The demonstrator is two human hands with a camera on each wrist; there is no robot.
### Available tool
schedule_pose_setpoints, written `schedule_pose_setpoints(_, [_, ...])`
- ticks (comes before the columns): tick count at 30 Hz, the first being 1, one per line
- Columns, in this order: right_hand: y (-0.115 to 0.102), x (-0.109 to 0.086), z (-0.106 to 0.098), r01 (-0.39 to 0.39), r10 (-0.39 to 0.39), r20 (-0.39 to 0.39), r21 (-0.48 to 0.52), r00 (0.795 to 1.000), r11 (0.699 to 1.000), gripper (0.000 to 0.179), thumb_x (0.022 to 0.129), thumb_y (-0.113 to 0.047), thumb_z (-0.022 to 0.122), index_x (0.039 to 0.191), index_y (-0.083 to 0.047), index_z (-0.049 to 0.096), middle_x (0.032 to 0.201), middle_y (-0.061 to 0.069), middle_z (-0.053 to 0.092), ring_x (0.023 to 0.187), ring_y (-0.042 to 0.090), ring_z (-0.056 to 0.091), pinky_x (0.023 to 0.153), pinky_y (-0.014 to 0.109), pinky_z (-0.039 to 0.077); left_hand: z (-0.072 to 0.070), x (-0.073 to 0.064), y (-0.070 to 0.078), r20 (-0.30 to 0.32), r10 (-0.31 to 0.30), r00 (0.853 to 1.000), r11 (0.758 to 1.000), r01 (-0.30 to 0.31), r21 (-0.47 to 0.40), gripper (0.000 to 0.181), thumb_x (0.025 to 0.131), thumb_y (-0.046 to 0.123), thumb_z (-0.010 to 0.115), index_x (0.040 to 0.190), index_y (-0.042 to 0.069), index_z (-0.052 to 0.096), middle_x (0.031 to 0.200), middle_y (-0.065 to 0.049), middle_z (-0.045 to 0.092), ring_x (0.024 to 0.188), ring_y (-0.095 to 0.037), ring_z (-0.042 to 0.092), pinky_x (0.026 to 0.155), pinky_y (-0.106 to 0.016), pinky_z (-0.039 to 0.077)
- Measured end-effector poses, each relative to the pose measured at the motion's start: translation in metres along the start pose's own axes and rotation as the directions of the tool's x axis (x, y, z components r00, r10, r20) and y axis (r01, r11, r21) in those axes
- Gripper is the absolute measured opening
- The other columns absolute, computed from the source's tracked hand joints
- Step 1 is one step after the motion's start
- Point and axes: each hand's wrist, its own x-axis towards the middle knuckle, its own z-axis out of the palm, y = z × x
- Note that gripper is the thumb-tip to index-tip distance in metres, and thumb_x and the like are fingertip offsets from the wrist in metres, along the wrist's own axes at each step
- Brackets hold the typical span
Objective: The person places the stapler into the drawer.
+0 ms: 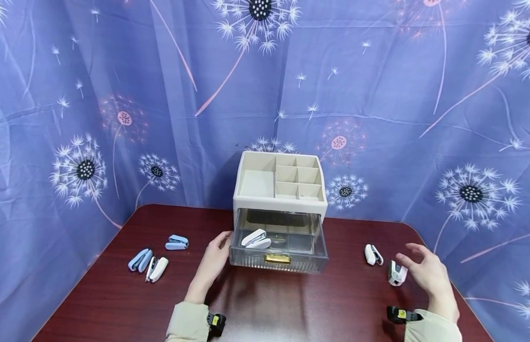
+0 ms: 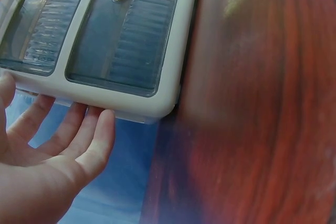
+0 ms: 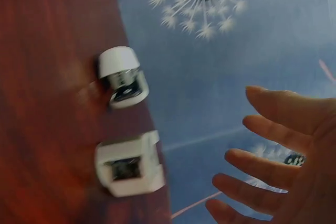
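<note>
At the left of the dark red counter (image 1: 333, 304), a blue stapler (image 1: 140, 260) lies just beside a white stapler (image 1: 157, 270), with another blue stapler (image 1: 177, 243) a little behind them. The left hand (image 1: 215, 256), fingers relaxed, touches the left side of the cream organizer (image 1: 282, 204), whose clear drawer (image 1: 252, 260) is pulled out with a drawer stapler (image 1: 256, 243) in its left half. Farther right lie a small white stapler (image 1: 373, 255) and a two-tone stapler (image 1: 397, 274), beside which the right hand (image 1: 429, 273) hovers empty, fingers spread.
</note>
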Motion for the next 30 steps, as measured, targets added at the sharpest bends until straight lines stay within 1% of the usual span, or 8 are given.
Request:
schedule_pose_setpoints(5, [0.013,-0.009,0.007,-0.067,0.067,0.045,-0.007,0.997,0.998,0.054,0.090,-0.031,0.069,0.127,0.006,0.052,0.123,0.039,0.050,0.110,0.055,0.049,0.084,0.060,0.038,-0.001,-0.002,-0.002,-0.006,0.008,1.000,1.000,-0.008,0.020,0.037,0.103,0.030,0.052,0.126,0.003,0.062,0.110,-0.011,0.067,0.099,-0.017,0.060,0.086,-0.033,0.048])
schedule_pose_setpoints(7, [0.019,-0.013,0.010,-0.103,0.104,0.078,-0.016,0.991,0.995,0.056,0.090,-0.031,0.069,0.128,0.007,0.050,0.123,0.040,0.049,0.109,0.057,0.048,0.085,0.061,0.038,-0.001,-0.003,-0.003,0.000,0.012,1.000,1.000,-0.012,0.017,0.037,0.103,0.030,0.052,0.126,0.002,0.062,0.109,-0.012,0.067,0.098,-0.017,0.060,0.085,-0.033,0.049])
schedule_pose_setpoints(9, [0.025,-0.016,0.011,-0.133,0.136,0.122,-0.033,0.983,0.991,0.059,0.089,-0.031,0.069,0.128,0.008,0.048,0.121,0.041,0.048,0.108,0.058,0.048,0.085,0.061,0.038,-0.001,-0.004,-0.003,0.002,0.002,1.000,1.000,-0.002,0.011,0.036,0.103,0.030,0.052,0.125,0.003,0.062,0.108,-0.011,0.068,0.097,-0.017,0.060,0.083,-0.031,0.049])
schedule_pose_setpoints(13, [0.032,-0.019,0.014,-0.145,0.151,0.206,-0.046,0.967,0.988,0.063,0.088,-0.030,0.070,0.127,0.012,0.046,0.117,0.041,0.052,0.105,0.056,0.051,0.085,0.060,0.040,-0.001,-0.003,-0.004,0.005,-0.007,1.000,1.000,0.007,0.002,0.034,0.103,0.029,0.053,0.124,0.004,0.063,0.108,-0.010,0.068,0.097,-0.017,0.061,0.082,-0.032,0.050])
schedule_pose_setpoints(15, [0.033,-0.019,0.015,-0.143,0.149,0.229,-0.043,0.962,0.989,0.064,0.088,-0.031,0.071,0.126,0.014,0.045,0.115,0.041,0.054,0.105,0.055,0.052,0.085,0.059,0.041,-0.001,-0.003,-0.003,0.006,-0.016,1.000,1.000,0.016,-0.006,0.034,0.103,0.029,0.053,0.125,0.005,0.063,0.109,-0.010,0.068,0.098,-0.018,0.061,0.083,-0.034,0.051])
schedule_pose_setpoints(20, [0.028,-0.017,0.016,-0.162,0.169,0.250,-0.049,0.953,0.986,0.063,0.089,-0.032,0.069,0.125,0.015,0.046,0.115,0.038,0.057,0.107,0.053,0.053,0.086,0.058,0.041,-0.002,-0.001,-0.002,0.011,-0.017,1.000,1.000,0.017,-0.006,0.037,0.102,0.034,0.053,0.125,0.007,0.063,0.109,-0.010,0.068,0.098,-0.018,0.061,0.083,-0.035,0.051])
schedule_pose_setpoints(25, [0.020,-0.015,0.019,-0.170,0.181,0.266,-0.067,0.947,0.983,0.062,0.090,-0.036,0.068,0.121,0.014,0.049,0.112,0.037,0.058,0.105,0.053,0.054,0.085,0.058,0.042,-0.002,-0.001,-0.002,0.015,-0.011,1.000,1.000,0.011,-0.013,0.035,0.103,0.032,0.052,0.124,0.006,0.063,0.107,-0.011,0.068,0.095,-0.017,0.062,0.080,-0.033,0.051])
schedule_pose_setpoints(30, [0.013,-0.012,0.022,-0.177,0.189,0.266,-0.069,0.945,0.982,0.063,0.088,-0.032,0.070,0.123,0.015,0.047,0.108,0.037,0.057,0.099,0.050,0.056,0.082,0.057,0.044,-0.003,0.000,-0.002,0.002,0.012,1.000,1.000,-0.012,0.022,0.036,0.102,0.034,0.053,0.124,0.007,0.064,0.107,-0.009,0.068,0.095,-0.017,0.062,0.083,-0.033,0.050])
